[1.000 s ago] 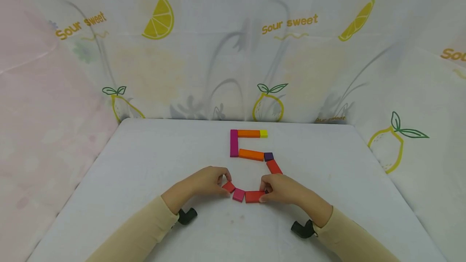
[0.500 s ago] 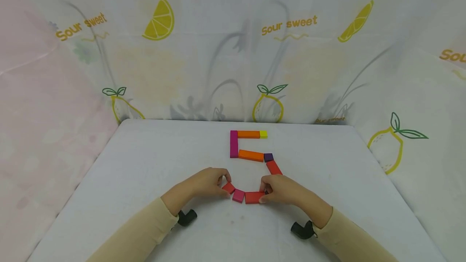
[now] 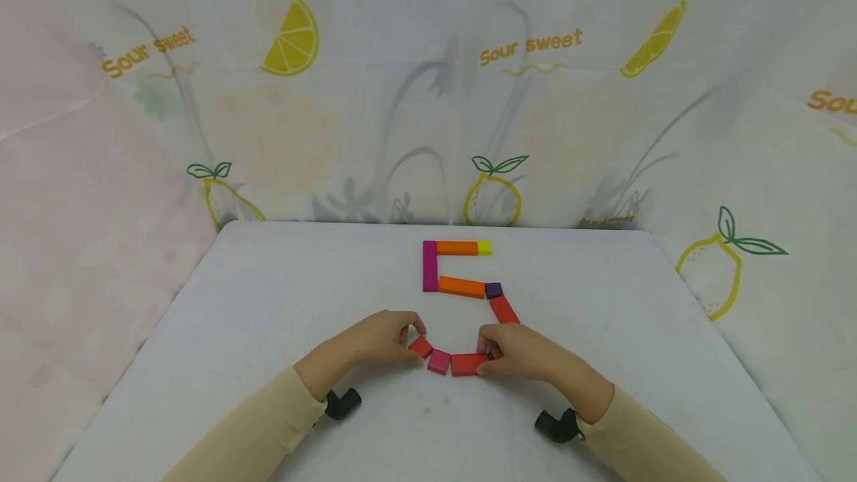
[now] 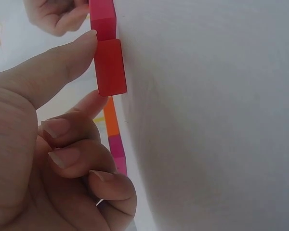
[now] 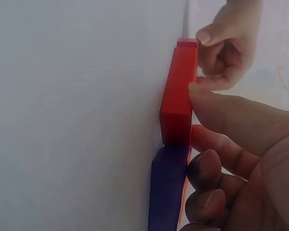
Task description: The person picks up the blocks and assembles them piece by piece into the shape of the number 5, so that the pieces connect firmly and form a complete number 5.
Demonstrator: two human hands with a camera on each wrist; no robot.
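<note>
On the white table, colored wooden blocks form a figure like a 5. At its lower left end my left hand (image 3: 383, 337) pinches a small red block (image 3: 420, 346) between thumb and index finger. Beside that block lies a pink block (image 3: 439, 361), followed by a longer red block (image 3: 465, 364). My right hand (image 3: 525, 352) holds the longer red block near its right end by thumb and index finger. In the right wrist view, a purple block (image 5: 167, 187) adjoins it under my curled fingers; the head view mostly hides this one.
Farther back are a slanted red block (image 3: 504, 310), a small dark purple block (image 3: 493, 290), two orange blocks, a magenta block (image 3: 430, 266) and a yellow block (image 3: 484, 248). A lemon-print cloth (image 3: 375, 132) hangs behind the table. Black wrist devices sit at both sleeves.
</note>
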